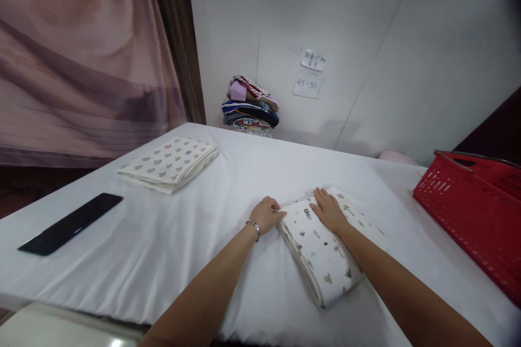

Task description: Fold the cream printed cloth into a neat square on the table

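A folded white cloth with small printed cactus shapes (321,260) lies on the white table (163,260) in front of me. My right hand (329,210) lies flat on its far end, fingers stretched out. My left hand (266,214), with a bracelet at the wrist, is curled at the cloth's far left corner, its fingers pinching the edge. A second folded white cloth with a small printed pattern (169,164) rests at the table's far left, away from both hands.
A red plastic basket (476,211) stands at the right edge. A flat black bar (71,223) lies at the left. A pile of coloured clothes (250,105) sits against the white wall, under two paper notes (309,73). A pink curtain (81,54) hangs at left.
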The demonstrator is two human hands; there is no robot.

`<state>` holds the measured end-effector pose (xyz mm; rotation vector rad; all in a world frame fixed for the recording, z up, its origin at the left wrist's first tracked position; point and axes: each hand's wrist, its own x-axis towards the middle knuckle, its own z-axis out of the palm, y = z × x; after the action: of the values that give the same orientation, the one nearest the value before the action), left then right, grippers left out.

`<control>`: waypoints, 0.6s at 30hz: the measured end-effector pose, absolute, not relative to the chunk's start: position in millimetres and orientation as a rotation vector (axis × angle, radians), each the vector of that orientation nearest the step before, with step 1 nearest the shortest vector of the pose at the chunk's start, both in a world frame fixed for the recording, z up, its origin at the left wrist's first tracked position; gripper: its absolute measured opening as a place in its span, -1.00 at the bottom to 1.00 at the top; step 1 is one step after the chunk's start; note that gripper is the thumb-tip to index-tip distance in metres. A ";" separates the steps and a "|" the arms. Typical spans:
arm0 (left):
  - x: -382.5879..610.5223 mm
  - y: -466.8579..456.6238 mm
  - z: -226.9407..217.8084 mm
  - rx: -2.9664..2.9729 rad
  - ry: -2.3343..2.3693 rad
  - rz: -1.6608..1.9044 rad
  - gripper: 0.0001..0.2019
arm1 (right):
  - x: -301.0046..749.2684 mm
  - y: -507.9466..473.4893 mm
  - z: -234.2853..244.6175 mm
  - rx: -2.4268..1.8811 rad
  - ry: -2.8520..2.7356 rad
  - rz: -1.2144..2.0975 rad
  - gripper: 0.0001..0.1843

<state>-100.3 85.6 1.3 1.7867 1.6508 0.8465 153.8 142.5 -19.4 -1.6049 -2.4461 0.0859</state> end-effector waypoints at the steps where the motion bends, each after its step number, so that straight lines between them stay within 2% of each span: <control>1: -99.5 85.5 1.4 1.788 1.650 0.857 -0.82 | 153.8 142.3 -19.1 -1.604 -2.443 0.087 -0.35; 5: -98.9 89.2 0.0 1.720 1.686 0.931 -0.85 | 153.2 141.3 -17.9 -1.613 -2.451 0.093 -0.37; 10: -102.2 96.9 -4.6 1.573 1.722 0.824 -0.82 | 154.1 142.4 -19.7 -1.603 -2.453 0.101 -0.39; 18: -102.9 95.7 -8.9 1.597 1.711 0.844 -0.83 | 140.1 130.8 -5.5 -1.701 -2.415 0.147 -0.39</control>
<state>-102.9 95.7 -8.9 1.5974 1.7115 0.8436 140.1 130.8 -5.5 -1.7013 -2.4154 0.1472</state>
